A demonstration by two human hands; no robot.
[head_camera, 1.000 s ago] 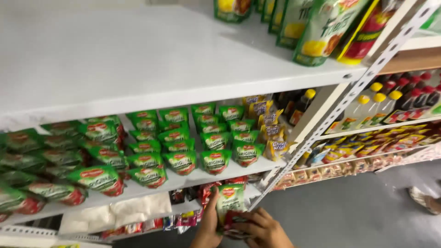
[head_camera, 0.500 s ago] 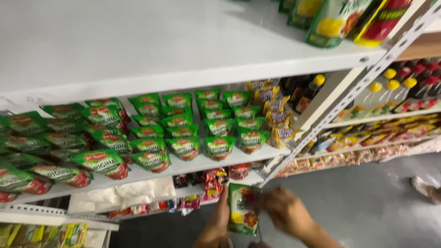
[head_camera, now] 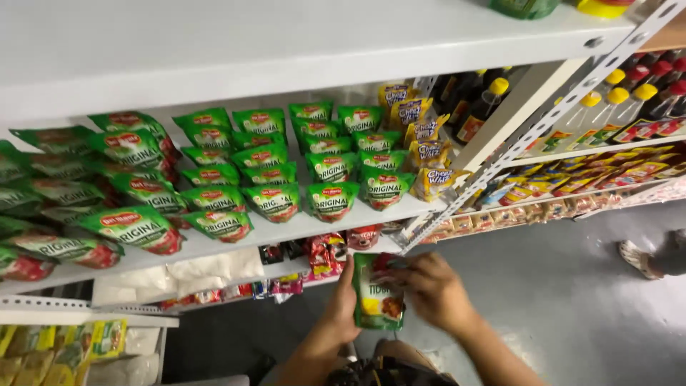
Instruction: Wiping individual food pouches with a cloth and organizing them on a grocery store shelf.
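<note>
Both hands — left hand [head_camera: 341, 314] and right hand [head_camera: 432, 289] — now grasp the green pouch [head_camera: 377, 293] lower, clear of the shelf [head_camera: 286, 232] — pouch withdrawn, not stocked.

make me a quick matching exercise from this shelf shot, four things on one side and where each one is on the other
Things:
1. green pouch
2. green sauce packs
3. yellow-capped bottles
4. sandalled foot

Places:
A. in rows on the white middle shelf
B. on the grey floor at the right edge
C. held between the left hand and right hand
D. on the upper right shelf, beyond the slanted upright

Pairs: 1-C, 2-A, 3-D, 4-B
</note>
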